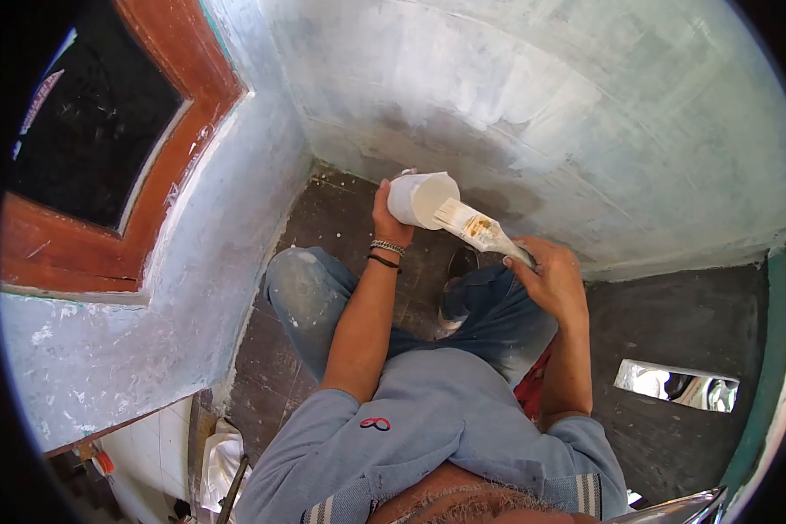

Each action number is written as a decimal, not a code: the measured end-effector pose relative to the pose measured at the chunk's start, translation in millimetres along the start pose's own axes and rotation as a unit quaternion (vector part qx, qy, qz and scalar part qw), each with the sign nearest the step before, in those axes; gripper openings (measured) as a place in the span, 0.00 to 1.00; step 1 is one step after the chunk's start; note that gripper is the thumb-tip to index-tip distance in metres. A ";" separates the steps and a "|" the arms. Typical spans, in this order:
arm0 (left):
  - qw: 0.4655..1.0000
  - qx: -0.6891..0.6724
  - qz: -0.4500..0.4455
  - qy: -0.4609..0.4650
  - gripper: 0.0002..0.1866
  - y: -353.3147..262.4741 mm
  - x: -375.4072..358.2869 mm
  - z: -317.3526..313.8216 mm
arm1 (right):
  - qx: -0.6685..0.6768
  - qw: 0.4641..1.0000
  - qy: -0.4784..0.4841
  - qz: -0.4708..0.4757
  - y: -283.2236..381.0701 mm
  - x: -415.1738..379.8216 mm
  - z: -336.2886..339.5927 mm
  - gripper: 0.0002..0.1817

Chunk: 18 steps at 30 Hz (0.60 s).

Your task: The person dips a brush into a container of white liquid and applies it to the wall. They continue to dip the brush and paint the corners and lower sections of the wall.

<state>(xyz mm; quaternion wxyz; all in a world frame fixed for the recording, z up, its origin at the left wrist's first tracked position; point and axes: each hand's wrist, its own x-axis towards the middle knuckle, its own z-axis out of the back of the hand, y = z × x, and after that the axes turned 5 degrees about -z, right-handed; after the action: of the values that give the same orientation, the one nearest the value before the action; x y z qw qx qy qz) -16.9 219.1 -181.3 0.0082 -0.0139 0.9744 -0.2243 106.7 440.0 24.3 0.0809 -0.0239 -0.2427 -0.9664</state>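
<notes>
My left hand (391, 218) is wrapped around a white paint cup (413, 194), which is tilted with its mouth toward the right. A wide paintbrush (480, 230) is gripped by its handle in my right hand (550, 278). Its pale bristles point left and overlap the cup's rim, and the ferrule is smeared with white and brown. Beyond both hands stands the wall (533, 105), patchy with white paint over grey and darker near its foot.
A brown wooden window frame (210, 52) with dark glass is set in the left wall (210, 244). Dark, paint-spotted floor tiles (327, 210) lie below my knees. To the right are a shiny rectangular strip (677, 385) and a green post (767, 349). White crumpled material (221, 463) sits at lower left.
</notes>
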 end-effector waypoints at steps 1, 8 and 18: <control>1.000 0.009 0.002 0.010 0.30 3.2 2.1 -1.2 | -0.018 1.000 -0.001 0.007 0.4 1.9 1.4 0.13; 0.998 0.028 0.039 0.042 0.26 11.9 3.5 -18.8 | -0.181 0.982 0.023 0.055 13.2 27.0 -1.0 0.11; 0.997 0.061 0.025 0.044 0.26 -3.5 1.0 -26.9 | -0.247 0.961 0.070 0.104 28.1 53.9 -10.9 0.10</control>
<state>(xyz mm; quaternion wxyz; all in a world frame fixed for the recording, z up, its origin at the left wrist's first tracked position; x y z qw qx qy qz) -18.3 227.7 -155.7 -0.0280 0.0210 0.9582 -0.2839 58.2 402.6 32.4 0.1889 -0.0006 0.0140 -0.9819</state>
